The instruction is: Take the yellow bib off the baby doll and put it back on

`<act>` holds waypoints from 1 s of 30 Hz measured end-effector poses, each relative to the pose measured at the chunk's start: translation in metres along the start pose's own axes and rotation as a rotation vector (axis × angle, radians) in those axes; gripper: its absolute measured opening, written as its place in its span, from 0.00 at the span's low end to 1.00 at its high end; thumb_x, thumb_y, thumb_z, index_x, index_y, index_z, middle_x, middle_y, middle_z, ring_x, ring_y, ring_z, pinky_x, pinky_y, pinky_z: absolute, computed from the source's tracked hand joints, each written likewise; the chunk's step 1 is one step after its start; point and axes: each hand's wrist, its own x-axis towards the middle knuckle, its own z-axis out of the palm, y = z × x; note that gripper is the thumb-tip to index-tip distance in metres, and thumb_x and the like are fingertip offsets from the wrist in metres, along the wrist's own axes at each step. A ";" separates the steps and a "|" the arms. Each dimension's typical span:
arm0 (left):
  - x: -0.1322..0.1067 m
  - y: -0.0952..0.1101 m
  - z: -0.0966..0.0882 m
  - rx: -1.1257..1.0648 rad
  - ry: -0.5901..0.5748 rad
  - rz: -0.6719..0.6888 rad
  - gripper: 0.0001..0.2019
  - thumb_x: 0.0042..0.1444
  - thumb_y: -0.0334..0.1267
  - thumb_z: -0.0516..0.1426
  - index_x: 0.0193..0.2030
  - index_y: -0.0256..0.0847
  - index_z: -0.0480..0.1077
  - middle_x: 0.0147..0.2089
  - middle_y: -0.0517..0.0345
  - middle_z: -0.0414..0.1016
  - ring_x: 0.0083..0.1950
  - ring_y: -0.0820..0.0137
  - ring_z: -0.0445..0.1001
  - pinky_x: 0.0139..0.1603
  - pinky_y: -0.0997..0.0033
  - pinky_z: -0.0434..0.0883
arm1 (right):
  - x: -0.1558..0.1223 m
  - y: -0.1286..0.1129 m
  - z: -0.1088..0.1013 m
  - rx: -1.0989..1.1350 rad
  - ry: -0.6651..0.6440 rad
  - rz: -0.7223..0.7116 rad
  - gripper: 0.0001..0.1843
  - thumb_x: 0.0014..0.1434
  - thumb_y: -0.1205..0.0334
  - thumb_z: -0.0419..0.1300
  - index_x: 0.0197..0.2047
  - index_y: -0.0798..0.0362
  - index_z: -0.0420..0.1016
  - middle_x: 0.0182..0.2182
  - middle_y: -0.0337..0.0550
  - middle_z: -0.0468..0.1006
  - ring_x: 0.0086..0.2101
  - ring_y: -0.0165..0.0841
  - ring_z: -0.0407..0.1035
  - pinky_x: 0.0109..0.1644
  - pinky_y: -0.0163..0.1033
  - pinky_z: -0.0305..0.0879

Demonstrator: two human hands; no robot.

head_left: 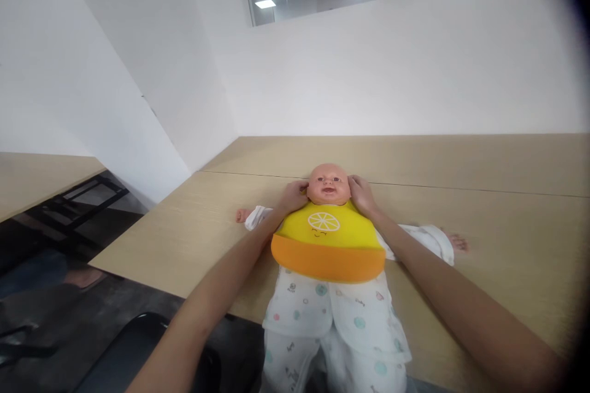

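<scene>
A baby doll (328,184) lies on its back on a light wooden table (483,221), head away from me, in white patterned clothes (322,307). A yellow bib with an orange pocket and a lemon print (328,239) covers its chest. My left hand (291,196) is at the left side of the doll's neck, fingers curled around the bib's neck strap. My right hand (362,195) is at the right side of the neck, fingers curled the same way. The strap ends are hidden behind the head.
The doll's arms stretch out sideways on the table, and its legs hang over the near edge. White walls rise behind the table. A dark chair seat (124,356) sits below at my left. Another table (41,175) stands at far left.
</scene>
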 end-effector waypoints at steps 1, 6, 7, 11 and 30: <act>0.000 -0.001 0.000 -0.006 0.006 0.004 0.16 0.51 0.24 0.58 0.44 0.32 0.84 0.42 0.50 0.87 0.43 0.62 0.81 0.41 0.71 0.69 | 0.001 0.001 0.000 -0.001 -0.005 0.008 0.17 0.54 0.47 0.52 0.27 0.51 0.72 0.28 0.43 0.76 0.33 0.37 0.68 0.38 0.40 0.60; 0.000 -0.005 0.002 -0.059 0.022 0.029 0.18 0.50 0.25 0.59 0.46 0.34 0.85 0.44 0.51 0.87 0.45 0.61 0.81 0.43 0.70 0.69 | 0.002 0.002 0.000 -0.026 -0.024 0.024 0.17 0.53 0.46 0.53 0.23 0.50 0.69 0.23 0.40 0.72 0.31 0.35 0.65 0.34 0.39 0.56; -0.001 -0.005 0.001 -0.057 0.025 0.028 0.19 0.50 0.25 0.59 0.47 0.34 0.85 0.45 0.51 0.87 0.45 0.61 0.81 0.43 0.70 0.69 | 0.002 0.001 0.000 -0.031 -0.024 0.031 0.17 0.53 0.46 0.52 0.23 0.50 0.69 0.24 0.40 0.72 0.31 0.35 0.65 0.35 0.39 0.56; -0.001 -0.005 0.001 0.020 0.028 0.011 0.19 0.50 0.25 0.58 0.46 0.33 0.85 0.43 0.50 0.87 0.43 0.61 0.81 0.41 0.70 0.69 | 0.001 -0.001 -0.001 -0.069 -0.036 0.045 0.18 0.53 0.45 0.52 0.24 0.50 0.68 0.24 0.41 0.72 0.31 0.36 0.65 0.36 0.40 0.56; -0.002 0.003 -0.001 0.054 0.013 -0.025 0.20 0.50 0.23 0.58 0.48 0.35 0.86 0.46 0.50 0.87 0.48 0.60 0.82 0.45 0.71 0.72 | 0.002 0.003 -0.003 -0.104 -0.043 0.029 0.18 0.53 0.48 0.52 0.28 0.52 0.75 0.28 0.46 0.80 0.35 0.39 0.70 0.39 0.40 0.62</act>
